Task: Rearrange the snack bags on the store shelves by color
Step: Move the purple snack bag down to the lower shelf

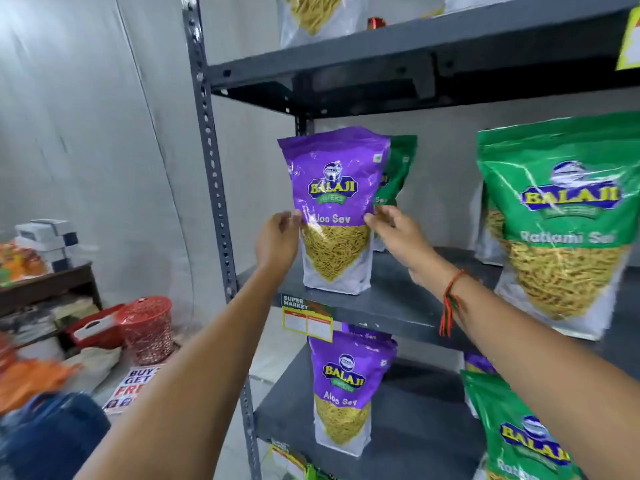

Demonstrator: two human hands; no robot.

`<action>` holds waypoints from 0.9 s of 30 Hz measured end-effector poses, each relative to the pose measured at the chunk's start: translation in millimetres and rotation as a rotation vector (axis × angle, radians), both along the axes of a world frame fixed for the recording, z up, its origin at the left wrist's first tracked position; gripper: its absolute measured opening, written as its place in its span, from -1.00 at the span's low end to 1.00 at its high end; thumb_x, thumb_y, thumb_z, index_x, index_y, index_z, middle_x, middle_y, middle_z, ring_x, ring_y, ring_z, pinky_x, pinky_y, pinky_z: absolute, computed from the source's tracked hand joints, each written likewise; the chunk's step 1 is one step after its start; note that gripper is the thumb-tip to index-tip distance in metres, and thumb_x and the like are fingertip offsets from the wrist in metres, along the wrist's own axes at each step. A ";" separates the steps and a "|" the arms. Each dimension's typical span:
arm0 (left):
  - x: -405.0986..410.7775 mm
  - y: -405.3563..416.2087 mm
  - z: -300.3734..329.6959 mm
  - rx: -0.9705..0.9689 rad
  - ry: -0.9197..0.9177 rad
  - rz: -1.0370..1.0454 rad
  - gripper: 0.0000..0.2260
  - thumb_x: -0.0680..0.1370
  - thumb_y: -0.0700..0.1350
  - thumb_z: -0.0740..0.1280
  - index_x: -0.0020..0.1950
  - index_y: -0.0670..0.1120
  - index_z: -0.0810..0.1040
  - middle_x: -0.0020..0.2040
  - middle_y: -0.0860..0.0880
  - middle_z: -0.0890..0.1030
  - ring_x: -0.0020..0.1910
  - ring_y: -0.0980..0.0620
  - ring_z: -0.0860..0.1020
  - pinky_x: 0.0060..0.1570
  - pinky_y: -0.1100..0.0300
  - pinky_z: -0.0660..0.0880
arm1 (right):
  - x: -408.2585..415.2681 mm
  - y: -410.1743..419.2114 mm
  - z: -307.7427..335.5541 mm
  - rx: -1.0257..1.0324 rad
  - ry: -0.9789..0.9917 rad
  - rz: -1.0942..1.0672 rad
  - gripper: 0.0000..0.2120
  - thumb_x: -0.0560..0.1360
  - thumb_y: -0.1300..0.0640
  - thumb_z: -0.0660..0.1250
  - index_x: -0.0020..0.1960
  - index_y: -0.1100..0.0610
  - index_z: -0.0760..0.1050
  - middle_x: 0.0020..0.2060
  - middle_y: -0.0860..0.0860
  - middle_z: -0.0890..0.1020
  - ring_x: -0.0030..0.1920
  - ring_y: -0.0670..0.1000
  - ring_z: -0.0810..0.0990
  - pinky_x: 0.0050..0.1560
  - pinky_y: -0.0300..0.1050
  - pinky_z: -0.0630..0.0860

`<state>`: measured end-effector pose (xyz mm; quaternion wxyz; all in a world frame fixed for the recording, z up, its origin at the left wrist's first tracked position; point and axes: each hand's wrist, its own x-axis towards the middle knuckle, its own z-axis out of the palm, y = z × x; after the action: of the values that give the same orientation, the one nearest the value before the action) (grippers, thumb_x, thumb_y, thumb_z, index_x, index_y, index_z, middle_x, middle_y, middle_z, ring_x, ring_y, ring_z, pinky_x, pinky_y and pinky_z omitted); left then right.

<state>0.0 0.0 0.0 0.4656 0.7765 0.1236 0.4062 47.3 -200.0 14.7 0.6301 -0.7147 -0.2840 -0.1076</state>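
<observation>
We judge the sorting far from done: our left hand (277, 242) and right hand (394, 230) pinch the purple bag (334, 209) upright on the middle shelf (398, 299), green bags (561, 220) at three o'clock and purple and green mixed below.

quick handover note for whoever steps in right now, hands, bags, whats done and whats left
Left hand and right hand: each at a side edge of the purple Aloo Sev bag standing on the middle shelf; whether they grip it is unclear.
A green bag stands behind it; a green Ratlami Sev bag stands further right.
Left: colours are mixed on the middle and lower shelves.
</observation>
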 end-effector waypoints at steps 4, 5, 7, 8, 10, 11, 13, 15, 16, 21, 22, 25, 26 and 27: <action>8.8 0.8 4.4 -0.012 -0.108 0.022 -0.70 0.56 0.12 0.26 -0.04 -0.06 0.66 -0.13 0.00 0.69 -0.12 0.03 0.60 -0.13 0.12 0.44 | 19.9 7.1 -3.6 0.134 0.031 -0.021 -0.86 0.50 0.05 0.32 0.01 0.09 0.57 -0.14 -0.01 0.62 -0.19 -0.12 0.53 -0.19 -0.26 0.44; 11.9 1.6 3.8 -0.019 -0.116 0.015 -0.71 0.56 0.12 0.28 -0.06 -0.06 0.67 -0.14 -0.01 0.71 -0.13 0.03 0.62 -0.13 0.11 0.46 | 24.0 8.9 -4.4 0.167 0.036 -0.023 -0.93 0.50 0.08 0.34 -0.08 0.06 0.57 -0.20 -0.01 0.61 -0.24 -0.12 0.52 -0.22 -0.25 0.43; 17.5 3.6 3.5 -0.055 -0.126 0.000 -0.74 0.54 0.10 0.31 -0.10 -0.05 0.68 -0.17 -0.02 0.72 -0.14 0.01 0.65 -0.06 0.05 0.52 | 30.0 10.0 -4.6 0.208 0.027 -0.043 -0.90 0.48 0.11 0.36 -0.22 0.03 0.56 -0.27 0.00 0.60 -0.27 -0.08 0.51 -0.21 -0.19 0.46; 19.4 3.6 3.8 -0.080 -0.131 -0.003 -0.76 0.53 0.08 0.33 -0.12 -0.05 0.68 -0.18 -0.02 0.72 -0.16 0.01 0.65 -0.03 0.04 0.54 | 32.0 10.5 -4.9 0.215 0.022 -0.042 -0.88 0.47 0.12 0.37 -0.25 0.03 0.55 -0.28 0.02 0.60 -0.25 -0.05 0.52 -0.17 -0.14 0.48; 20.4 1.0 5.8 -0.119 -0.140 0.011 -0.79 0.53 0.05 0.35 -0.15 -0.05 0.67 -0.20 -0.01 0.71 -0.21 0.04 0.62 -0.02 0.04 0.55 | 31.9 11.0 -5.9 0.218 0.005 -0.046 -0.86 0.47 0.14 0.36 -0.27 0.04 0.55 -0.28 0.04 0.61 -0.24 -0.03 0.53 -0.12 -0.04 0.50; 19.3 -0.8 6.3 -0.138 -0.137 0.028 -0.80 0.53 0.05 0.35 -0.16 -0.04 0.66 -0.20 0.00 0.71 -0.22 0.05 0.61 -0.03 0.05 0.54 | 29.8 10.9 -5.7 0.225 -0.003 -0.051 -0.85 0.48 0.16 0.35 -0.27 0.04 0.54 -0.30 0.03 0.61 -0.25 -0.04 0.53 -0.12 -0.05 0.50; 13.3 -3.4 5.4 -0.163 -0.139 0.063 -0.79 0.53 0.06 0.34 -0.17 -0.03 0.65 -0.20 0.01 0.71 -0.20 0.04 0.62 -0.05 0.08 0.53 | 21.7 9.5 -5.4 0.246 -0.015 -0.066 -0.83 0.48 0.19 0.34 -0.28 0.04 0.53 -0.33 -0.02 0.60 -0.28 -0.09 0.52 -0.16 -0.14 0.49; 0.6 -8.2 4.6 -0.162 -0.148 0.085 -0.78 0.53 0.07 0.34 -0.16 -0.04 0.66 -0.21 0.00 0.71 -0.21 0.04 0.61 -0.10 0.12 0.49 | 10.1 7.1 -6.0 0.263 -0.014 -0.084 -0.82 0.49 0.19 0.34 -0.27 0.03 0.53 -0.33 -0.03 0.60 -0.29 -0.10 0.51 -0.20 -0.20 0.47; -7.3 -10.9 4.1 -0.152 -0.153 0.091 -0.78 0.53 0.07 0.34 -0.15 -0.04 0.67 -0.20 0.00 0.71 -0.22 0.04 0.61 -0.13 0.15 0.46 | 3.5 5.1 -6.5 0.268 -0.013 -0.089 -0.82 0.49 0.19 0.34 -0.27 0.03 0.53 -0.33 -0.03 0.59 -0.28 -0.10 0.51 -0.21 -0.21 0.46; -52.3 -26.0 1.0 -0.171 -0.219 0.047 -0.87 0.50 0.04 0.36 -0.18 0.03 0.64 -0.24 0.05 0.69 -0.18 0.02 0.64 0.03 0.05 0.55 | -46.4 -9.0 -8.2 0.303 -0.021 -0.125 -0.82 0.49 0.22 0.34 -0.27 0.04 0.53 -0.34 -0.01 0.59 -0.31 -0.12 0.49 -0.24 -0.27 0.45; -62.5 -30.1 -0.5 -0.184 -0.241 0.028 -0.87 0.49 0.05 0.36 -0.20 0.05 0.63 -0.24 0.06 0.69 -0.19 0.02 0.65 0.03 0.01 0.57 | -59.0 -13.4 -8.4 0.307 -0.022 -0.128 -0.83 0.49 0.22 0.33 -0.26 0.04 0.53 -0.34 -0.01 0.59 -0.29 -0.10 0.50 -0.23 -0.25 0.46; -93.4 -46.1 -7.8 -0.204 -0.304 -0.014 -0.88 0.47 0.04 0.35 -0.25 0.09 0.59 -0.29 0.07 0.66 -0.23 0.04 0.63 0.00 -0.04 0.59 | -94.7 -28.9 -11.5 0.319 -0.013 -0.126 -0.84 0.49 0.22 0.33 -0.24 0.03 0.53 -0.32 0.01 0.59 -0.25 -0.05 0.51 -0.20 -0.17 0.49; -104.6 -52.1 -11.4 -0.202 -0.320 -0.024 -0.88 0.47 0.04 0.34 -0.26 0.11 0.57 -0.30 0.08 0.64 -0.23 0.03 0.63 -0.01 -0.04 0.59 | -106.7 -34.5 -14.3 0.313 -0.015 -0.130 -0.85 0.49 0.21 0.33 -0.23 0.03 0.53 -0.32 0.01 0.59 -0.26 -0.06 0.52 -0.21 -0.18 0.49; -113.8 -57.1 -16.5 -0.201 -0.335 -0.035 -0.88 0.46 0.05 0.34 -0.28 0.13 0.55 -0.31 0.07 0.64 -0.23 0.01 0.63 -0.03 -0.05 0.59 | -117.1 -39.8 -18.5 0.309 -0.019 -0.134 -0.85 0.49 0.21 0.32 -0.23 0.03 0.53 -0.33 0.01 0.59 -0.29 -0.08 0.52 -0.23 -0.21 0.50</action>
<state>-113.8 -57.1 -16.5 0.5621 0.6495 0.0707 0.5071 -69.9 -239.9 -3.8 0.7211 -0.6258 -0.2215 -0.1984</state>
